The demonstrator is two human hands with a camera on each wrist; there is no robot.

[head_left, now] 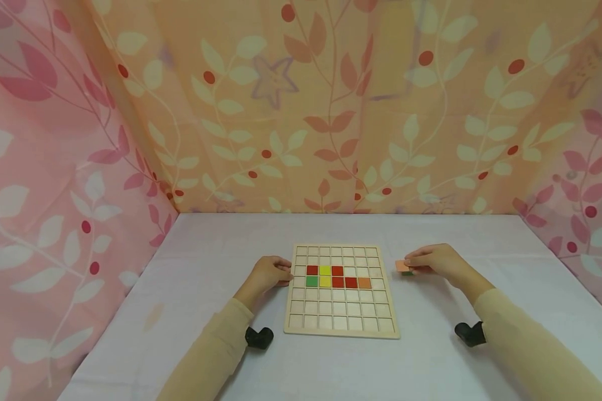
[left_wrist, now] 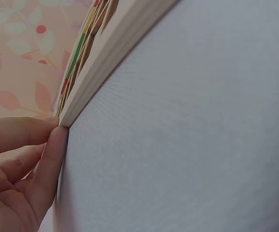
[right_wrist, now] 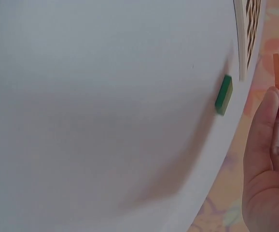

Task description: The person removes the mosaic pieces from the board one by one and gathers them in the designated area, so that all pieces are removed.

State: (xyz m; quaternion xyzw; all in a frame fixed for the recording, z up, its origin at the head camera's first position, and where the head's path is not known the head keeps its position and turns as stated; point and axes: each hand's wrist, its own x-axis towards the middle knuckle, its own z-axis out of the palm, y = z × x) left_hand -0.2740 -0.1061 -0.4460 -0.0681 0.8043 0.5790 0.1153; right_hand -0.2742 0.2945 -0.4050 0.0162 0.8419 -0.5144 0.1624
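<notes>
Orange tile (head_left: 402,265) is pinched in the right hand (head_left: 435,259), green block (right_wrist: 223,95) below that grip; left hand (head_left: 270,273) pinches the board (head_left: 341,323) edge.

- Head view: wide, farthest back, above and behind left hand (head_left: 267,274) and right hand (head_left: 433,263); faces forward and down, board (head_left: 339,307) between hands, patterned cloth (head_left: 231,128) beyond.
- Left wrist view: very near, low over tabletop (left_wrist: 192,125), rolled sideways; left hand at frame left, faces past fingertips along board edge.
- Right wrist view: near, low, also rolled; right hand at frame right, faces past fingertips holding orange tile (right_wrist: 276,70).
- Head + left wrist share: left hand, board edge at its fingertips.
- Head + right wrist share: right hand, orange tile, green block (right_wrist: 223,95) near it.
- Both wrists share: board, cloth beyond hand.
</notes>
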